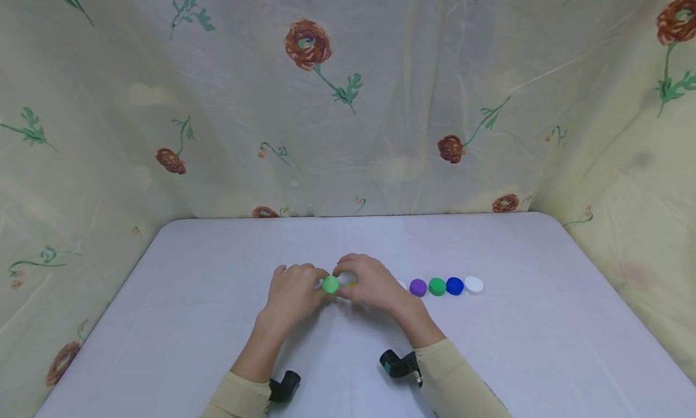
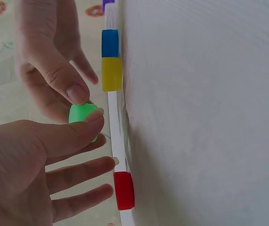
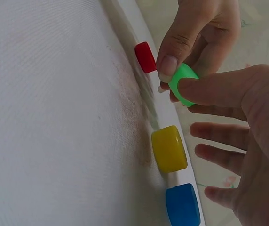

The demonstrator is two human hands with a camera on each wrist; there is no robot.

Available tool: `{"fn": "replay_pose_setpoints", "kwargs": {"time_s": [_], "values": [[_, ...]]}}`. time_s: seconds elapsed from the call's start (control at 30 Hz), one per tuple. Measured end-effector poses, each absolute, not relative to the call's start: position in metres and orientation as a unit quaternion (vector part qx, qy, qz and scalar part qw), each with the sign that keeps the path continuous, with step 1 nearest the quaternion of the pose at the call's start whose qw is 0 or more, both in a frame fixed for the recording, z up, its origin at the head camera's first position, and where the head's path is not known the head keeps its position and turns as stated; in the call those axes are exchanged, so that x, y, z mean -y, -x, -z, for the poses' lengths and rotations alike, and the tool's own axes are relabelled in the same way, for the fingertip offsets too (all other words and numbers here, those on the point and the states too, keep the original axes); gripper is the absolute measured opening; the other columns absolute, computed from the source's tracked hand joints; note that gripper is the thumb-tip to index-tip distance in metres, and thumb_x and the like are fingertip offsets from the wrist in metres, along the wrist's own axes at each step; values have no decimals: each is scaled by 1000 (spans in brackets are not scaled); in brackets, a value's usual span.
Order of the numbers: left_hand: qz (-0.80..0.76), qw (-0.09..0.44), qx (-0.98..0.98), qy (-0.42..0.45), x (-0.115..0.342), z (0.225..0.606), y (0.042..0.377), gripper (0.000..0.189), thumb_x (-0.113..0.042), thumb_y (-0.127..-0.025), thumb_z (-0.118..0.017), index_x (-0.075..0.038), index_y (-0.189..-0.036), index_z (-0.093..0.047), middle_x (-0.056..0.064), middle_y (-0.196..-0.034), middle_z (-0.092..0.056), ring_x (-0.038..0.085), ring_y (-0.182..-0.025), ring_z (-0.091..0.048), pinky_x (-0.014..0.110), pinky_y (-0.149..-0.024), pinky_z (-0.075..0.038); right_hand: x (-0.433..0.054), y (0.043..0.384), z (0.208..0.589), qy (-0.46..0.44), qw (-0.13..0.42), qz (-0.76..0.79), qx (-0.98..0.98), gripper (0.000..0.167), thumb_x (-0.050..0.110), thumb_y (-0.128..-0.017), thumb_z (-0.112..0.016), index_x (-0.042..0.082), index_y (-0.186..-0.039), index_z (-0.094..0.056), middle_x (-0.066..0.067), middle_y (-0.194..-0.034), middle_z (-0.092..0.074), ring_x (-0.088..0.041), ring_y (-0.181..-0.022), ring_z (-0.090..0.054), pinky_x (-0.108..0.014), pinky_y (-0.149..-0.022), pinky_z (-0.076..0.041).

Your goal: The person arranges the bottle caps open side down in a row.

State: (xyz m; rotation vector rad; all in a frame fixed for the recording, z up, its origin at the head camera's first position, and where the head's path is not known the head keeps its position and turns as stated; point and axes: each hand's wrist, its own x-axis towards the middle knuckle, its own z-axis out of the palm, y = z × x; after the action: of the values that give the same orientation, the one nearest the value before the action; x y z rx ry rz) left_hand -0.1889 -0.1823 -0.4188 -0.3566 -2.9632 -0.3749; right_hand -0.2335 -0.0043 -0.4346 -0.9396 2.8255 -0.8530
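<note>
A small light green round cap [image 1: 330,284] is held just above the table between both hands. My left hand [image 1: 293,292] pinches its left side with thumb and forefinger. From the other side my right hand [image 1: 376,284] pinches the same cap [image 3: 187,89], its other fingers spread apart. Below the left fingers a red cap [image 2: 124,190] sits on the table. Under the right hand stand a yellow cap [image 3: 170,149] and a blue cap [image 3: 183,205] side by side; in the head view that hand mostly hides them.
To the right a row goes on: a purple cap [image 1: 418,287], a darker green cap [image 1: 437,286], a dark blue cap [image 1: 455,286] and a white cap [image 1: 474,285]. The white table [image 1: 217,255] is bordered by flowered cloth [image 1: 391,104] at the back and sides.
</note>
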Motion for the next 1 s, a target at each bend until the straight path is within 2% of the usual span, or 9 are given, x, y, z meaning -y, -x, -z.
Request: {"fn": "replay_pose_setpoints", "kwargs": {"time_s": [0.1,0.3,0.73,1.0], "values": [[127,60,983,119,182,419,189,27,-33,-81,-82,-20,-103,-79,2,-95,-76,24,-91,-70,59,-94,-46,4,232,434,305,22,266,-914,26,27,-85,-73,18,-110,-75,-5,-132,-65,-29,-129,-56,-50,-109,-42],[131,60,982,118,182,420,189,28,-33,-81,-82,-20,-105,-78,0,-97,-77,22,-92,-70,50,-88,-49,5,230,433,295,30,254,-921,27,28,-86,-73,18,-111,-75,-4,-133,-64,-28,-130,-55,-50,-111,-40],[145,52,980,122,180,422,190,27,-28,-78,-84,-20,-103,-78,0,-103,-76,21,-100,-71,47,-86,-51,4,229,434,285,53,250,-924,25,28,-85,-75,17,-108,-76,-3,-124,-68,-27,-121,-59,-49,-105,-45],[152,41,980,123,177,422,191,27,-27,-78,-84,-18,-103,-78,1,-101,-75,21,-95,-70,39,-76,-51,2,229,436,272,56,245,-929,24,28,-86,-74,19,-107,-76,0,-120,-69,-25,-118,-60,-47,-103,-46]]}}
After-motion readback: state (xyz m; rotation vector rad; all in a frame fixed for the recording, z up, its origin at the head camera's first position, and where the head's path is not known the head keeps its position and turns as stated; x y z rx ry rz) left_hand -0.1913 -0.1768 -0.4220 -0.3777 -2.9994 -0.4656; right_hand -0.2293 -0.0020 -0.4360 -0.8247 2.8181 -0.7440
